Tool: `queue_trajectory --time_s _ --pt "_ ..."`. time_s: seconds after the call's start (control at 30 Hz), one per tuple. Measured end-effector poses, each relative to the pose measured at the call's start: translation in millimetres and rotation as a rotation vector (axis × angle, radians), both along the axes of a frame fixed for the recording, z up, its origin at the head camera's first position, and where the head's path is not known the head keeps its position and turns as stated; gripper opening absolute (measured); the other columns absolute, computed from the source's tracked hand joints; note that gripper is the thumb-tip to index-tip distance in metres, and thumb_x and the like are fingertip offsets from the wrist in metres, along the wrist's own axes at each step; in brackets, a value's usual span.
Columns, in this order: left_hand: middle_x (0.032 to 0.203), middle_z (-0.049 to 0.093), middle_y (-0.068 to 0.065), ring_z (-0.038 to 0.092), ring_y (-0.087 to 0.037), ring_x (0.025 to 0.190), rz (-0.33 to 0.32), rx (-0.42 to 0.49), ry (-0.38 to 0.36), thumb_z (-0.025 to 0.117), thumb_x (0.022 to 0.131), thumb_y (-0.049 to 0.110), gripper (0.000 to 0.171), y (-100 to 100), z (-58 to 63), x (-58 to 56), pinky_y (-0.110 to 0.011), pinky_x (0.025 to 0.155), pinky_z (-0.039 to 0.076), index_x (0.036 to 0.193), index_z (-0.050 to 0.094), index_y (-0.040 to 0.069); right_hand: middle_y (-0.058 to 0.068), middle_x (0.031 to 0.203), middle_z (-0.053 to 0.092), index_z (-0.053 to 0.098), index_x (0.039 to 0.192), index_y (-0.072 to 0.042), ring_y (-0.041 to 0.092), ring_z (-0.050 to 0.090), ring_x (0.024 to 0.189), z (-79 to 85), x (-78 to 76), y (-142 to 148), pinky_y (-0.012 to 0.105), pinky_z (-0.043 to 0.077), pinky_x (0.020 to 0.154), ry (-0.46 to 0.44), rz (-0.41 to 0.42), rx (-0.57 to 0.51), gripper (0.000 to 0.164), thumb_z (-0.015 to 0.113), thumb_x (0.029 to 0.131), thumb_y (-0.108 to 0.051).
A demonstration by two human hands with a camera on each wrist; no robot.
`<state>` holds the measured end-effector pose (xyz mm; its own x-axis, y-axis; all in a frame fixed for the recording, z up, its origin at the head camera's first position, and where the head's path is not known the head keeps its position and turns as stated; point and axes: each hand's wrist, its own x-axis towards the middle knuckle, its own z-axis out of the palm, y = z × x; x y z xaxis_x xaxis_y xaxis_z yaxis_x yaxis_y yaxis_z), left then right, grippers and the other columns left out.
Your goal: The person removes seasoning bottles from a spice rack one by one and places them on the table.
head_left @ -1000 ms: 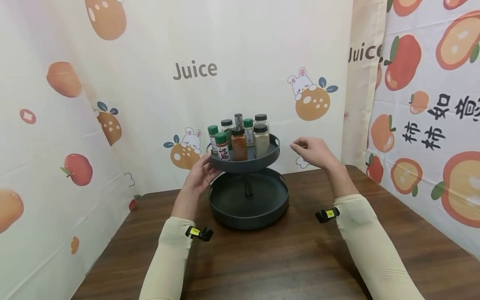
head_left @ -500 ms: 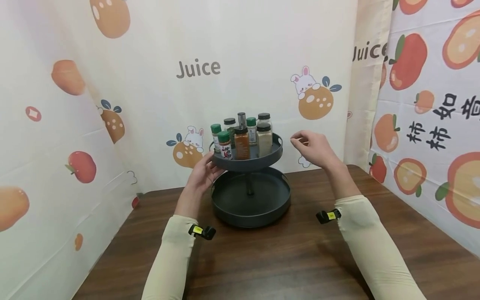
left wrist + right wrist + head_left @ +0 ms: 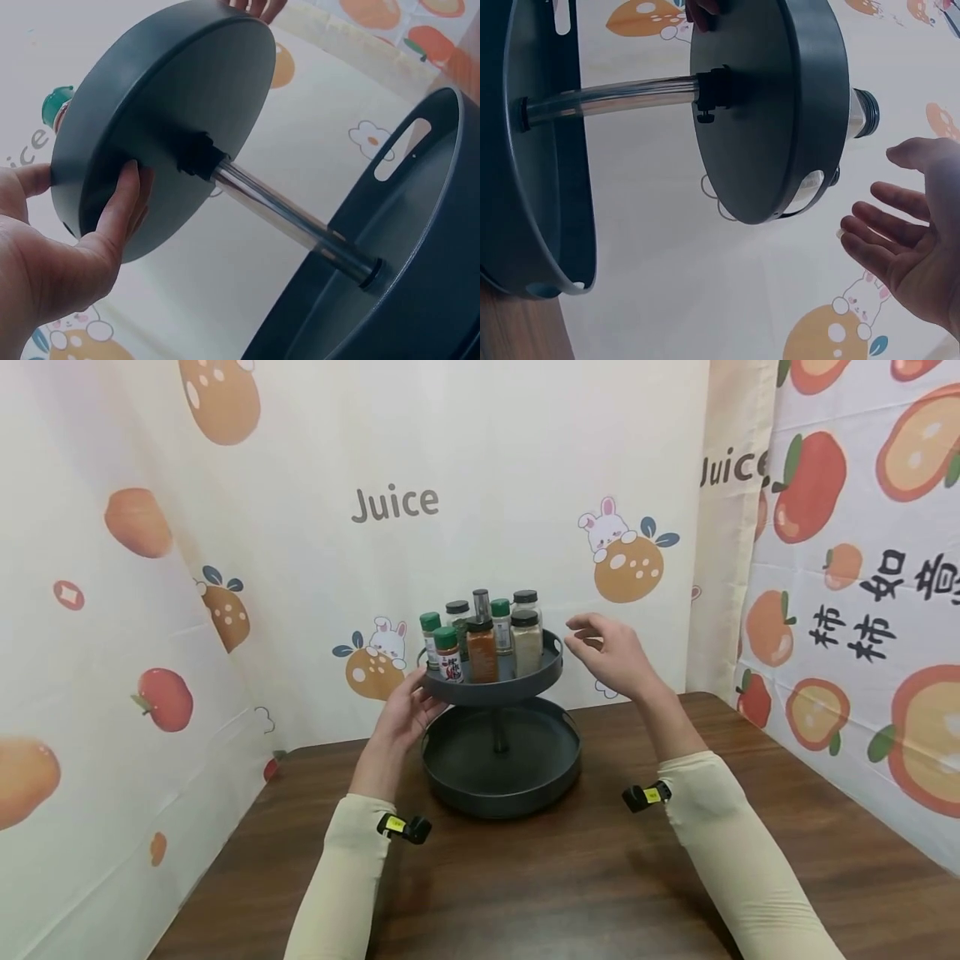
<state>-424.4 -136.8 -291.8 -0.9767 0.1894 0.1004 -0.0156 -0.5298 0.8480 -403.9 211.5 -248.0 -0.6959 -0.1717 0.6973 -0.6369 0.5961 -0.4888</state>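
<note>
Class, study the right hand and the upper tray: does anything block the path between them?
Nothing visible does. The right hand is apart from the upper tray, and the head and right wrist views show only printed cloth behind the gap. The jars stand within the tray; the left hand grips its opposite side.

A brown wood-grain table (image 3: 525,893) carries a dark grey 2-tier stand (image 3: 498,727), its round lower tray (image 3: 502,803) resting flat on it. The stand's upper tray (image 3: 495,695) holds 3 green-capped jars (image 3: 449,662) and 4 black-capped jars (image 3: 482,653), all standing upright.
</note>
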Motion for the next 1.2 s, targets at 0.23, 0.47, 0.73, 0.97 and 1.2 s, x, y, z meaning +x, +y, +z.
queue_trajectory --time_s 0.23,0.47,0.73,0.97,1.2 --pt "0.124 0.057 -0.014 0.068 -0.021 0.093 -0.014 -0.01 -0.011 0.061 0.097 0.036 0.064 1 -10.4 -0.8 -0.031 0.079 0.063 0.148 0.038 0.006 0.013 0.125 0.063 0.059 0.129 -0.005 0.025 0.06 0.113 -4.8 -0.2 -3 0.05 0.052 0.1 -0.053 0.022 -0.019 0.047 0.063 0.095 -0.038" --pt "0.119 0.061 -0.013 0.069 -0.021 0.092 -0.016 -0.009 0.0 0.055 0.101 0.034 0.061 0 -6.8 -0.6 -0.03 0.077 0.063 0.151 0.034 0.005 0.012 0.133 0.06 0.054 0.138 -0.009 0.023 0.058 0.117 2.2 -4.5 -9 0.05 0.05 0.102 -0.12 0.069 -0.011 0.06 0.062 0.093 -0.048" --pt "0.124 0.058 -0.014 0.069 -0.022 0.094 -0.015 -0.007 0.003 0.058 0.1 0.034 0.06 -4 -1.4 0.3 -0.031 0.077 0.063 0.15 0.036 0.007 0.008 0.137 0.059 0.052 0.142 -0.015 0.022 0.058 0.118 14.0 -12.6 -18 0.054 0.054 0.095 -0.134 0.088 0.011 0.065 0.066 0.09 -0.05" --pt "0.127 0.057 -0.014 0.068 -0.022 0.098 -0.022 -0.032 0.02 0.065 0.094 0.04 0.073 -5 -2.1 -1.3 -0.03 0.08 0.063 0.152 0.034 0.007 0.008 0.133 0.061 0.051 0.142 -0.016 0.02 0.058 0.117 19.3 -23.3 -26 0.053 0.055 0.093 -0.178 0.121 0.036 0.066 0.071 0.087 -0.047" --pt "0.128 0.054 -0.015 0.067 -0.021 0.094 -0.004 -0.047 0.022 0.058 0.099 0.038 0.064 -4 -1.4 -1.8 -0.03 0.078 0.063 0.149 0.036 0.005 0.013 0.137 0.057 0.044 0.148 -0.014 0.028 0.056 0.121 25.1 -30.5 -39 0.057 0.052 0.095 -0.228 0.141 0.073 0.076 0.073 0.085 -0.046"
